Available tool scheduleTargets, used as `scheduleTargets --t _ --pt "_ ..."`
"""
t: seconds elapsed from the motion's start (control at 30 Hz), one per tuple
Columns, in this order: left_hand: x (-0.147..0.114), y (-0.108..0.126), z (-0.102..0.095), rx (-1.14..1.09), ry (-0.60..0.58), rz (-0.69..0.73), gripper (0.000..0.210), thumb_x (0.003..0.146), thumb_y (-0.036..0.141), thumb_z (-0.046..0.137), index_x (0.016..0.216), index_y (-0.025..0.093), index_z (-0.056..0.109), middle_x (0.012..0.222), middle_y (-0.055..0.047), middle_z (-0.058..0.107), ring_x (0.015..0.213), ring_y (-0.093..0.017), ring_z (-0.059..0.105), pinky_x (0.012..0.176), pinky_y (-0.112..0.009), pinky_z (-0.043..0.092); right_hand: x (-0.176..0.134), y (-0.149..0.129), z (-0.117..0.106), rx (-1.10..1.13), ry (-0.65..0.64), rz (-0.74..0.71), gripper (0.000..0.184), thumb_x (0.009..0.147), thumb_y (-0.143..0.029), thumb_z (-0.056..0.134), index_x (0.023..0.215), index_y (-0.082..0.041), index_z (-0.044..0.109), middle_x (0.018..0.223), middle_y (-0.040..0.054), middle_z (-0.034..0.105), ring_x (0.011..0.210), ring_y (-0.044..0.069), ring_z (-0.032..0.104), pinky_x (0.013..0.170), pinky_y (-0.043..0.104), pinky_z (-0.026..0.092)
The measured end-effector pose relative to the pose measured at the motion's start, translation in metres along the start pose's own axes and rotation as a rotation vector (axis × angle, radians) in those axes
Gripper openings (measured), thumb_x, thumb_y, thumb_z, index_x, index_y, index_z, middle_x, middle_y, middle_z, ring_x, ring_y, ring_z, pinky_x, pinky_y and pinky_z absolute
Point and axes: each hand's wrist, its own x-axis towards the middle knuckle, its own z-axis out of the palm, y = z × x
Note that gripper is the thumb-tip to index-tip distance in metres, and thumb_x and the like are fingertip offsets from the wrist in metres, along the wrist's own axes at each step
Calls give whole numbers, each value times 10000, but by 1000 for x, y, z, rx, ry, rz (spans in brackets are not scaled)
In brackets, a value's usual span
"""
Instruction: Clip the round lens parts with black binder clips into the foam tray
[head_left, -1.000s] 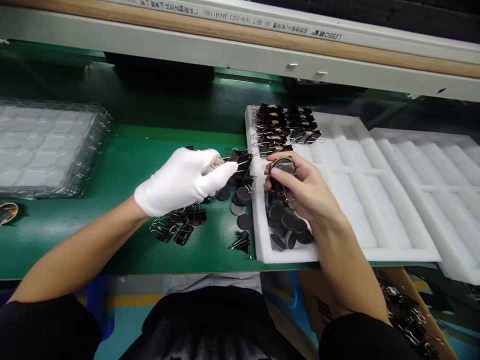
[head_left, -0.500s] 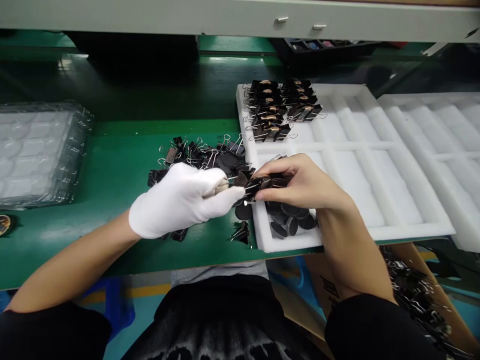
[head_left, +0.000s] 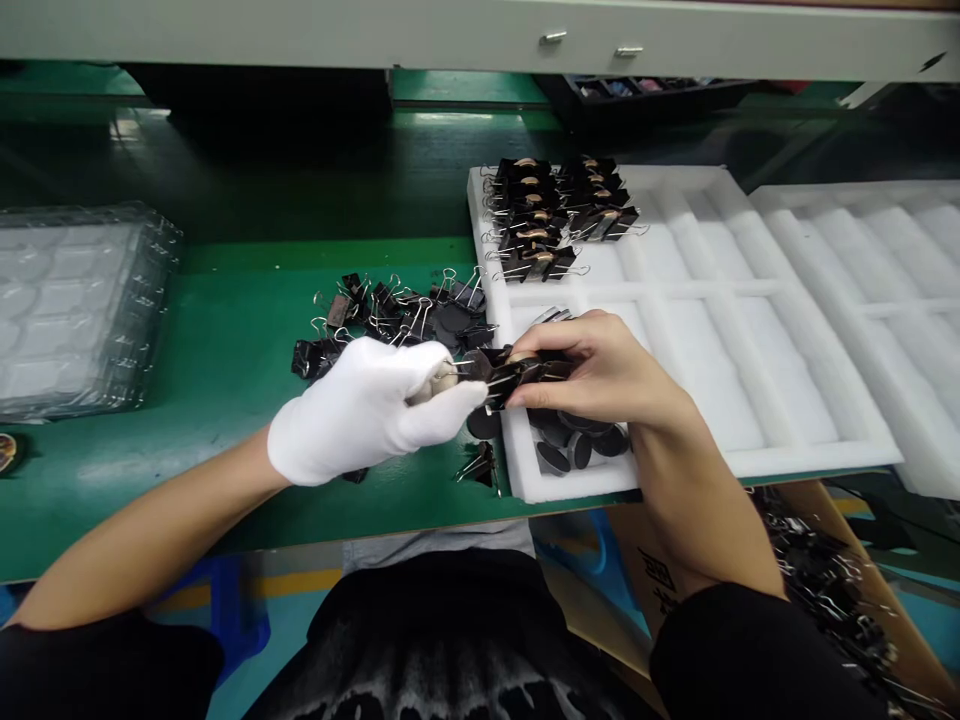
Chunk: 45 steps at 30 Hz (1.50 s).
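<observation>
My left hand, in a white glove with bare fingertips, is closed on the wire handles of a black binder clip. My right hand is bare and pinches a dark round piece with clips on it, between thumb and fingers. The two hands meet over the near left edge of the white foam tray. Below my right hand, black discs lie in a tray compartment. Behind my left hand is a pile of loose binder clips. One binder clip lies by the tray's corner.
Clipped pieces stand in rows in the far left compartments of the tray. A second foam tray is at the right. Stacked clear plastic trays sit at the left. A cardboard box of clips is below the table edge.
My left hand has shifted slightly right and down, still on the clip handles. My right hand keeps its grip. The whole view has drifted a little.
</observation>
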Motion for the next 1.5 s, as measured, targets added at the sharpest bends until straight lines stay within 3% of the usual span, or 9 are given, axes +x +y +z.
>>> scheduleTargets --t 0.2,0.37,0.5,0.6,0.8,1.13,1.3,1.4,1.5 --pt "8 -5 -9 -348 -120 -260 501 1064 544 370 868 188 663 714 -26 731 589 -133 667 592 -265 511 -1 10 5 -359 264 -164 177 860 -474 845 915 -311 802 826 7 786 769 229 714 855 428 509" --pt "10 -6 -4 -808 -420 -461 599 1071 608 324 830 167 650 685 -84 745 491 -144 661 435 -254 427 -6 18 10 -548 294 -202 91 945 -410 762 1025 -430 801 1083 -48 811 1010 280 755 1057 538 423" --pt "10 0 -15 -651 -322 -355 467 1056 512 454 799 170 642 753 -45 759 583 -118 682 548 -238 507 -6 15 11 -452 420 -299 621 741 -486 942 1314 -437 708 1345 6 736 1235 357 675 1154 563 390" --pt "13 3 -25 -482 -240 -281 412 1056 439 461 788 180 636 765 -4 752 635 -113 690 632 -242 535 -3 7 12 -209 407 -213 891 686 -549 956 1472 -347 588 1460 86 654 1251 348 662 1070 506 514" --pt "15 -5 -23 -414 -215 -237 381 1043 473 490 813 193 609 771 17 724 684 -128 709 663 -248 510 4 5 21 159 309 132 345 820 -451 862 1073 -239 761 1077 52 794 935 245 770 809 375 646" --pt "13 -11 -13 -369 -218 -248 402 1050 540 463 932 205 650 834 14 735 754 -148 718 693 -263 507 9 9 23 67 303 163 264 824 -388 811 1015 -220 741 997 44 790 873 241 750 808 387 607" --pt "10 -10 -21 -136 -315 -123 468 1042 597 458 1319 259 626 945 14 757 814 -176 709 717 -290 526 4 -27 -4 -209 69 49 149 893 -273 717 1026 -223 761 1046 35 798 994 238 737 934 381 560" --pt "7 -11 -29 -41 -190 -97 548 1064 567 417 1525 280 490 1263 -28 743 1077 -204 718 927 -333 557 8 -32 -44 -349 145 6 157 884 -324 734 998 -225 776 1004 48 800 962 263 739 929 424 569" --pt "5 -14 -38 55 -39 -108 522 1056 579 427 1456 278 576 1407 -41 688 1242 -239 674 1060 -377 529 15 -2 -101 -515 311 -33 224 830 -385 796 998 -236 791 1083 82 790 1048 316 718 1018 519 549"
